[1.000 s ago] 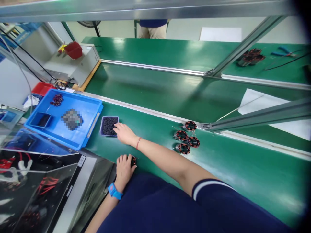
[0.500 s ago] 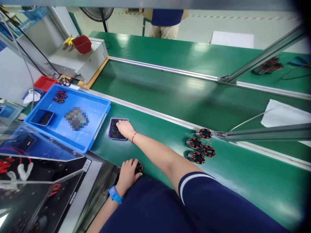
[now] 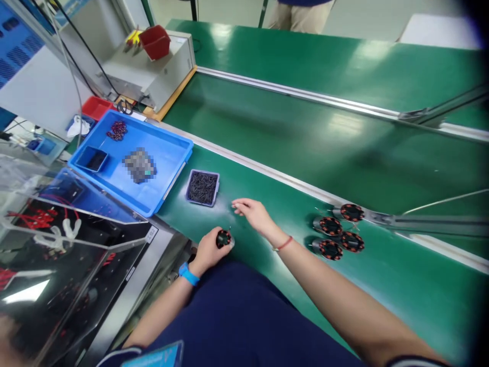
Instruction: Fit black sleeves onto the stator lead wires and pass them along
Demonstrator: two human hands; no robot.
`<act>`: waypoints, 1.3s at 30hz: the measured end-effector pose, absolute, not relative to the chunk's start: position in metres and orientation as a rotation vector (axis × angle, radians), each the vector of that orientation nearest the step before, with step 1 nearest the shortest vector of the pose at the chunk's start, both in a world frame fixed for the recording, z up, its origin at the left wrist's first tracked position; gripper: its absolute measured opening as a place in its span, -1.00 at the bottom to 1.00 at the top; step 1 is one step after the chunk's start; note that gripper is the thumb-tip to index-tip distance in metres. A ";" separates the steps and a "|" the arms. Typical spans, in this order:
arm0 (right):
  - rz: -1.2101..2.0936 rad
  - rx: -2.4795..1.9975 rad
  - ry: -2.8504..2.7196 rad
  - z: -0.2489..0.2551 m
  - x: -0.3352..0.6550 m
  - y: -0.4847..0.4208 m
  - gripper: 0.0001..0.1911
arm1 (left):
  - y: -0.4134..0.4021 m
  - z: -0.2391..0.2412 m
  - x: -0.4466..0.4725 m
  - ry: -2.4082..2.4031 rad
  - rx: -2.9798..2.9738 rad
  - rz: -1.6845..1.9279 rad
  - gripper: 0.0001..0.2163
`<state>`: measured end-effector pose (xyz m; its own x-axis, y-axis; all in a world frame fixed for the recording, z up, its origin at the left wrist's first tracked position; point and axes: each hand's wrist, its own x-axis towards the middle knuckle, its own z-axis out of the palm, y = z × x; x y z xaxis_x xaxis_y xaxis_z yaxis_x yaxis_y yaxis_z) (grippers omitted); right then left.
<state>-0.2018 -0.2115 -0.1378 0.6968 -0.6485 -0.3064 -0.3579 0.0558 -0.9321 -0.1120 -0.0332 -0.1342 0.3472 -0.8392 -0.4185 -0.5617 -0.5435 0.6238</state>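
Observation:
My left hand (image 3: 208, 251) is wrapped round a motor stator (image 3: 224, 238), a dark round part with orange marks around its top and a thin wire standing up from it. It is at the near edge of the green bench. To its upper right, my right hand (image 3: 254, 211) hovers with thumb and fingers pinched together; whatever they hold is too small to make out. A small purple tray (image 3: 217, 189) full of short black pieces (image 3: 202, 186) sits just left of the right hand.
Several similar stators (image 3: 330, 226) stand at the right beside a metal frame post. A large blue tray (image 3: 171, 176) on the left holds a small blue box (image 3: 91, 159) and dark red parts (image 3: 117, 130). A clear-covered machine (image 3: 76, 275) is at the lower left. Someone stands across the bench.
My right hand has come out of the purple tray and moved right, towards the stator. My left hand has turned so that the stator's top shows more. The view has shifted.

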 end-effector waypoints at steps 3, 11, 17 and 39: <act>-0.284 -1.400 0.902 -0.129 -0.250 -0.197 -0.58 | -0.047 -0.109 -0.119 -1.168 2.106 -1.113 -0.58; -0.456 -1.110 0.913 -0.072 -0.343 -0.174 -0.60 | -0.075 -0.039 -0.181 -1.549 1.868 -1.220 -0.72; -0.436 -1.222 0.882 -0.046 -0.452 -0.174 -0.59 | -0.092 -0.016 -0.260 -1.756 1.652 -1.518 -0.72; -0.178 -1.103 0.628 -0.030 -0.770 -0.157 -0.63 | -0.099 -0.006 -0.547 -1.514 1.303 -2.166 -0.57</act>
<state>-0.7701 -0.1571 -0.0304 0.8145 -0.4347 -0.3842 -0.1683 0.4567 -0.8736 -0.5471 -0.0991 -0.0058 -0.5936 -0.5930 -0.5440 -0.3070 -0.4580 0.8342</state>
